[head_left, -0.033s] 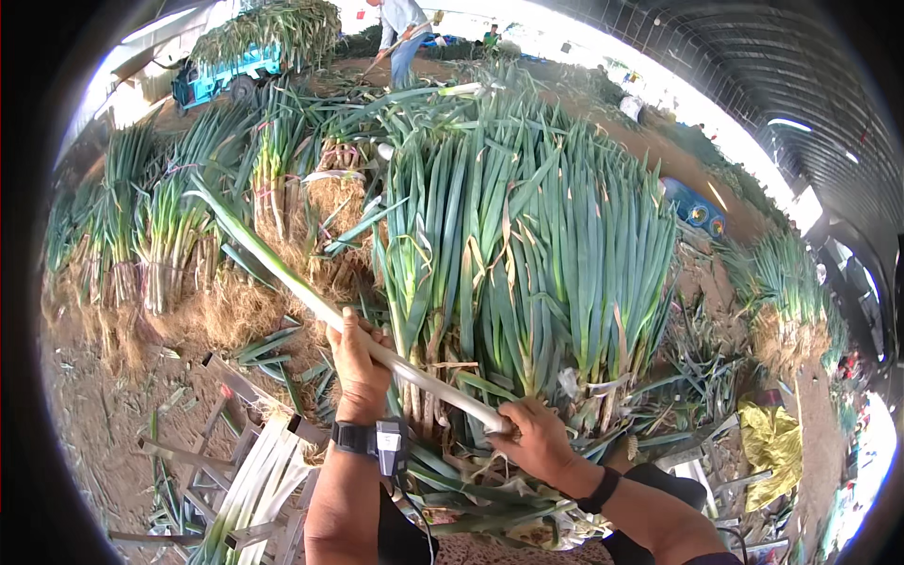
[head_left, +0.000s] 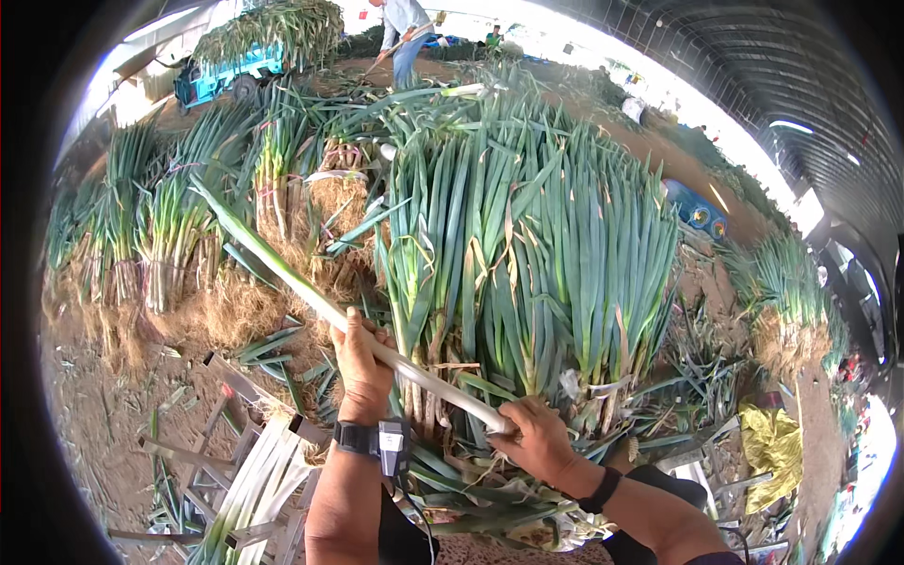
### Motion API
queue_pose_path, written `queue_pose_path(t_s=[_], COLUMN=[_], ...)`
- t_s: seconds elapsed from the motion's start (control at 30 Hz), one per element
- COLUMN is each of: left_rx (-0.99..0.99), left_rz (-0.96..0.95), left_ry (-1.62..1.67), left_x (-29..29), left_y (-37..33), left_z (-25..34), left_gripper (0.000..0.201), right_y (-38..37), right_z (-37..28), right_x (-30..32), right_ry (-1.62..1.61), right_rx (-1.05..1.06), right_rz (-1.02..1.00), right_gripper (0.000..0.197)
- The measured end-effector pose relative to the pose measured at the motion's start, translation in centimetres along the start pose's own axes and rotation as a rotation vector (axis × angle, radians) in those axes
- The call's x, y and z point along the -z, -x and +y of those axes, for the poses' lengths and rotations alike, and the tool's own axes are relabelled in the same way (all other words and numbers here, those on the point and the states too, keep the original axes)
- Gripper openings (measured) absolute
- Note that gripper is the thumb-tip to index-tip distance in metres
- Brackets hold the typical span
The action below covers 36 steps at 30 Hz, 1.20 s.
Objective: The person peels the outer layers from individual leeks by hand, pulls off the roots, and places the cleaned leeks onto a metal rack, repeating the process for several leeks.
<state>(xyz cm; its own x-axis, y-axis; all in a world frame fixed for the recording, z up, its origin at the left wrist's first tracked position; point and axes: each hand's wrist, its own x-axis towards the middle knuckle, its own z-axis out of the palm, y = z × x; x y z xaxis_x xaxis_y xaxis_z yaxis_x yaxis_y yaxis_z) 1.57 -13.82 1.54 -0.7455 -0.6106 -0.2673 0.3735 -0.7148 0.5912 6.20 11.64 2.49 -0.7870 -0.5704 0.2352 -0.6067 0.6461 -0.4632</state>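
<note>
Grip: both hands engaged on one long stalk. Left hand wraps the pale shank, thumb uppermost; right hand clasps the white butt end. Held piece: a single long, leek-like stalk, white below, green toward its tapered tip. It lies aslant in front of the lower left of the landmark, a broad upright stand of blue-green, strap-leaved stalks; its green tip reaches out beyond the stand's left side, its butt before the stand's foot.

Left wrist carries a small grey box-shaped device on a dark strap; right wrist, a plain black band.

Left of the stand: tied bunches of green-topped stalks with shaggy tan roots, upright in a row. Lower left of it: a frame of grey metal bars bearing a sheaf of clean white-shanked stalks. Right of it: another rooted green bunch; lower right, a crumpled shiny yellow sheet.

Beyond the stand, upper left: a bright blue cart heaped with drooping leaves. Behind the stand, a person in a pale shirt holds a long-handled tool.
</note>
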Motion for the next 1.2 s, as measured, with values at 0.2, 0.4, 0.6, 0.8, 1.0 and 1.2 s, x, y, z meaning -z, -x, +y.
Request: queue_pose_path(t_s=[0.2,0.4,0.6,0.8,1.0,1.2], left_rx=[0.026,0.157,0.213,0.257,0.186,0.140], left_rz=[-0.112,-0.171,-0.386,-0.366,-0.420,-0.453], left_ry=[0.151,0.302,0.450,0.264,0.094,0.036], left_x=[1.1,1.9,2.1,-0.6,-1.2,-1.3], left_y=[-1.2,-1.3,-2.2,1.3,3.0,3.6], left_z=[-0.4,-0.7,0.6,-2.0,-3.8,-3.7], left_gripper=[0.026,0.036,0.035,0.033,0.036,0.039], right_y=[-0.6,0.6,9.7,-0.7,-6.3,-6.8], right_z=[0.2,0.2,2.1,-0.9,-2.7,-2.5], right_x=[0.5,1.7,3.4,3.4,-0.7,-1.3], right_ry=[0.055,0.047,0.104,-0.191,-0.072,0.006], right_rx=[0.322,0.497,0.269,-0.024,-0.034,-0.091], right_rz=[0.230,0.085,-0.812,-0.074,0.028,-0.014], right_gripper=[0.037,0.016,0.017,0.017,0.018,0.017])
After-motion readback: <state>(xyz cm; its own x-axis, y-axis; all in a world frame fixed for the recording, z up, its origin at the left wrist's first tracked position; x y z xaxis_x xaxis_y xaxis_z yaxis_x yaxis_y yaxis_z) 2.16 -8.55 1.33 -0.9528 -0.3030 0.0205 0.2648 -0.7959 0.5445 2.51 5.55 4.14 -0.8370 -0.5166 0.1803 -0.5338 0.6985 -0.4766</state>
